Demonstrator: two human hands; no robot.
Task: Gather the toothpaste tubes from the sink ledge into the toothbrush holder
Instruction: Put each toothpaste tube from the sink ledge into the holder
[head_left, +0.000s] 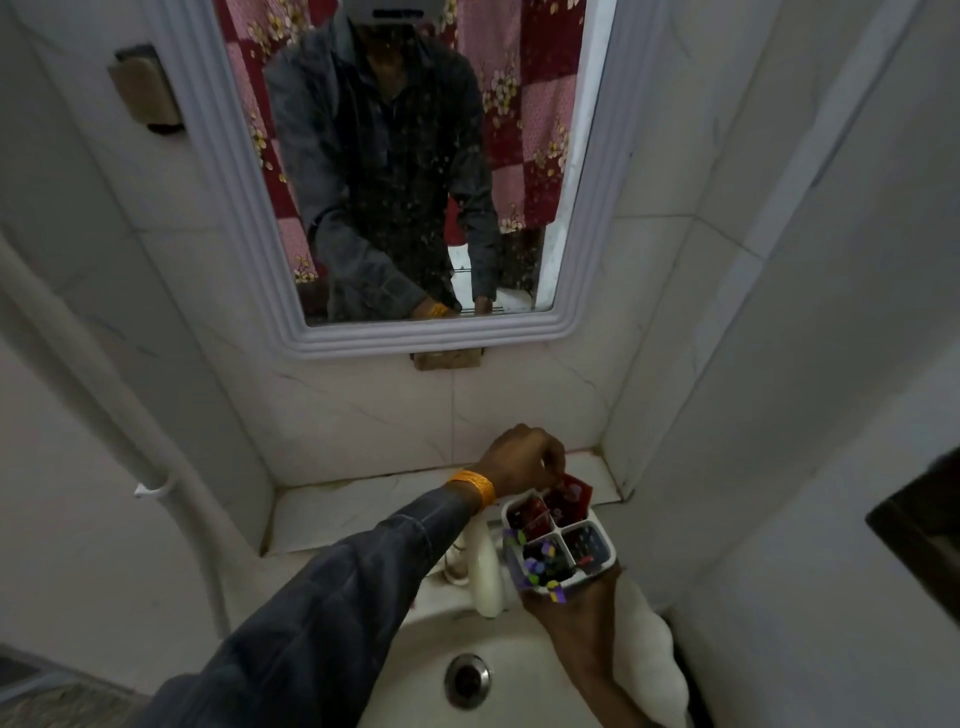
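Toothbrush holder (560, 545), four compartments, held above the right part of the sink (524, 654), with the right hand (563, 605) beneath it and the left hand (524, 460) above its far side. Toothpaste tubes (569, 499) stand in the far compartments. Tap (485, 571) just left of the holder; drain (467, 680) nearer the viewer. Sink ledge (363, 506) behind the sink, against the wall. Mirror (410, 171) on the wall above the ledge; pipe (104, 395) at far left.
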